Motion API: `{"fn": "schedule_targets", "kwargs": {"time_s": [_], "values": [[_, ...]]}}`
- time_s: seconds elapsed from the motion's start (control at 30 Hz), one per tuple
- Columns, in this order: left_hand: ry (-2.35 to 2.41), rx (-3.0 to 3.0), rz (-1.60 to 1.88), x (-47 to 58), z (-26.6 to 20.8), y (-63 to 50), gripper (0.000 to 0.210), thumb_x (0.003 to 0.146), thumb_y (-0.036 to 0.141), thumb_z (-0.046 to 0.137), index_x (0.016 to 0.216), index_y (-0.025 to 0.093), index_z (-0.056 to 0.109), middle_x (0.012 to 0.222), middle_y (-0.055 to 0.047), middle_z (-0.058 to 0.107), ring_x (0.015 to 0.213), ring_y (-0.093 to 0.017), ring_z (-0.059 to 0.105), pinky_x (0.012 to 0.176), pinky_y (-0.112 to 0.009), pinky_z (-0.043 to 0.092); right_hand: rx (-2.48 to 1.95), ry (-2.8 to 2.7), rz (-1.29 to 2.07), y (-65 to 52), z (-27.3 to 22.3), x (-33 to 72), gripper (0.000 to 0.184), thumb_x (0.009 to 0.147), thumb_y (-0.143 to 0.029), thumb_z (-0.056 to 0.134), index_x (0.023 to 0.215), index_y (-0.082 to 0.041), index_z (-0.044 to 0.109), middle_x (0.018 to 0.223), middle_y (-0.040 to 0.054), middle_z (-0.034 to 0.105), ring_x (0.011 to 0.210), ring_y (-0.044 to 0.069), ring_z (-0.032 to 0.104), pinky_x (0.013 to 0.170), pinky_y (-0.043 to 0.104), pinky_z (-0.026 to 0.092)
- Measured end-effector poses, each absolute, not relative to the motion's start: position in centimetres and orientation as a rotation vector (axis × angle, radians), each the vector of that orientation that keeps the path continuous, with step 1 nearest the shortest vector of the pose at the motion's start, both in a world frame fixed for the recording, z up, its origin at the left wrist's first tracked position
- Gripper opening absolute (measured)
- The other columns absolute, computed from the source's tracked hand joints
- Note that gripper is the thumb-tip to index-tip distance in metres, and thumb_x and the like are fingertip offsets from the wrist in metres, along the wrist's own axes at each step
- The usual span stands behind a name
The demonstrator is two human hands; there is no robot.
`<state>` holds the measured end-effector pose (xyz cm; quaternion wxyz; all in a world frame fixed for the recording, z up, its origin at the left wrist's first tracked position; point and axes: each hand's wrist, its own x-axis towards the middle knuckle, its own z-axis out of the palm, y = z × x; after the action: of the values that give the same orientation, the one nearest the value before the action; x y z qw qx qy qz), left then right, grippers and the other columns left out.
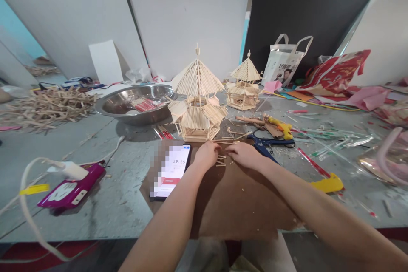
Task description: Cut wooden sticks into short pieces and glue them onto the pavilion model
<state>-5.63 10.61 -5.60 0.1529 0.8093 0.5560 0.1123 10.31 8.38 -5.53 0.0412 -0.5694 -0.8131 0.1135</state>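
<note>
Close together over a brown board point(239, 204) are my left hand point(208, 155) and my right hand point(245, 154). Both have their fingers curled and pinched, with the tips facing each other; whatever is in them is too small to make out. Just below the fingertips lie several short wooden sticks point(221, 161). Right behind my hands stands a pavilion model point(199, 114) built of thin wooden sticks, with a pointed upper roof and a wider lower one. A smaller stick pavilion point(243, 87) stands farther back on the right.
A lit phone point(172, 172) lies left of my left forearm. Behind it is a metal basin point(137, 102) holding red-and-clear packets. A purple power strip point(73, 187), a stick pile point(54, 106), a yellow-and-blue glue gun point(277, 134) and a yellow cutter point(328, 183) lie around.
</note>
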Motion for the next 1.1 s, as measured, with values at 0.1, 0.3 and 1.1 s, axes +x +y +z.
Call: {"fn": "schedule_targets", "kwargs": {"time_s": [0.1,0.3,1.1], "values": [[1.611,2.408,0.241,-5.6,-5.4,10.2,0.033,0.076,0.018,0.036,0.094,0.025,0.063,0.107,-0.004,0.057,0.088,-0.017,0.057,0.08,-0.028,0.042,-1.9,-2.398,0.258,8.9,-5.0,11.7,0.033,0.081,-0.028,0.034,0.102,-0.028,0.059,0.104,0.0027,0.059,0.094,0.016,0.053,0.075,0.024,0.037],[1.616,2.478,0.037,-5.6,-4.9,9.6,0.035,0.075,0.015,0.037,0.098,0.025,0.061,0.104,-0.008,0.059,0.095,-0.022,0.055,0.081,-0.036,0.041,-2.06,-2.403,0.201,9.3,-4.8,12.9,0.034,0.08,-0.025,0.033,0.1,-0.029,0.061,0.106,0.0049,0.057,0.092,0.019,0.055,0.071,0.027,0.039],[1.635,2.371,0.087,-5.7,-5.3,9.7,0.042,0.075,0.01,0.036,0.108,0.029,0.054,0.115,-0.005,0.053,0.095,-0.019,0.055,0.081,-0.031,0.042,-2.356,-2.13,0.094,18.6,-5.4,14.1,0.032,0.077,-0.017,0.039,0.099,-0.016,0.062,0.106,0.0156,0.059,0.098,0.025,0.054,0.075,0.034,0.041]]}}
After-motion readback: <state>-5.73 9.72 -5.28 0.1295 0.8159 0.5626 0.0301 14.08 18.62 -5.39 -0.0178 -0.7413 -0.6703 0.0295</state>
